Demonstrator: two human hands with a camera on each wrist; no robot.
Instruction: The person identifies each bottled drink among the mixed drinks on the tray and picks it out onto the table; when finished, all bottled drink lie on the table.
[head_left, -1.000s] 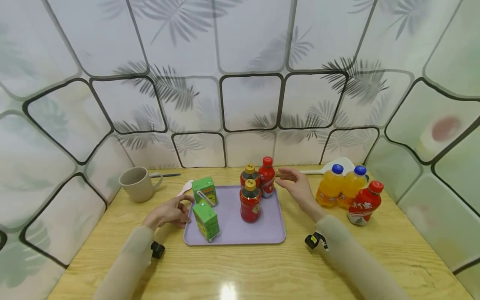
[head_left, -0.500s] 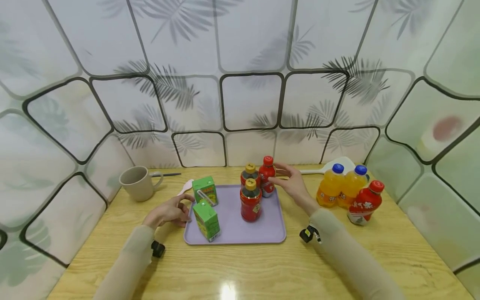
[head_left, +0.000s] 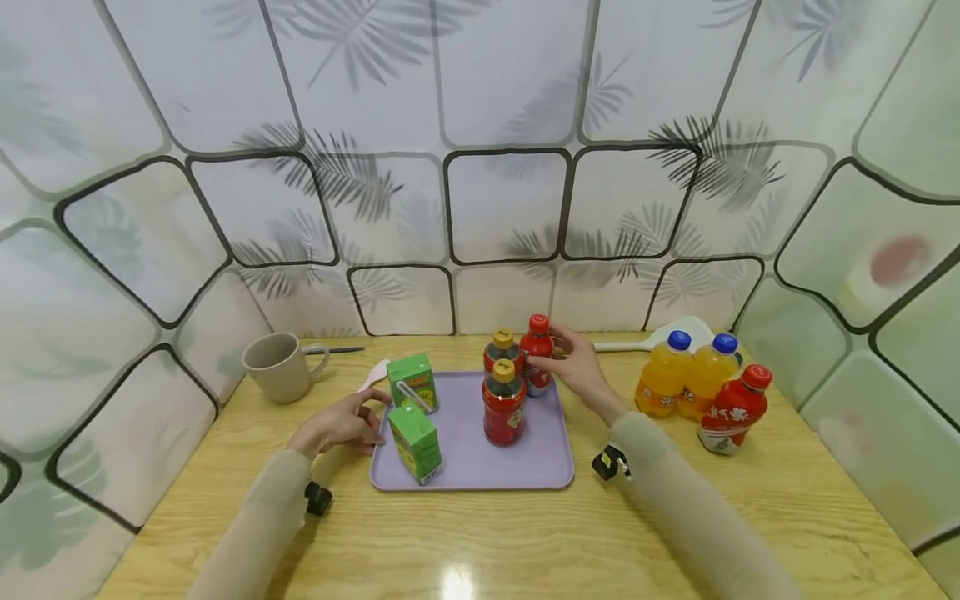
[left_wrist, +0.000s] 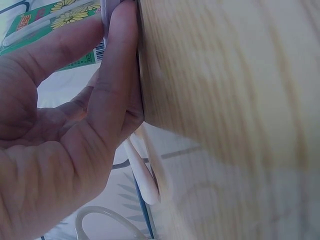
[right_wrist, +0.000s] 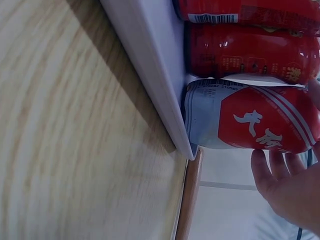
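Note:
In the head view, my right hand [head_left: 579, 367] holds a red bottle with a red cap [head_left: 537, 343] at the tray's back right corner. Its label shows white characters in the right wrist view, where fingertips [right_wrist: 265, 162] meet its side. Two dark drink bottles with yellow caps, one in front [head_left: 503, 408] and one behind [head_left: 498, 350], stand beside it. My left hand [head_left: 341, 423] pinches the left rim of the lilac tray [head_left: 472, 475]. Close to these fingers stand two green drink cartons, the rear one with a straw [head_left: 412, 382] and the front one [head_left: 416, 446].
To the right stand two orange drink bottles [head_left: 660, 379] with blue caps and another red bottle [head_left: 731, 412]. A white ladle-like utensil [head_left: 678, 332] lies behind them. At left are a beige mug [head_left: 277, 367], a pinkish spoon [head_left: 373, 375] and a dark thin utensil [head_left: 345, 349].
My right hand has moved left from beside the tray onto the red-capped bottle, its fingers closing round it. My left hand and the tray have stayed in place.

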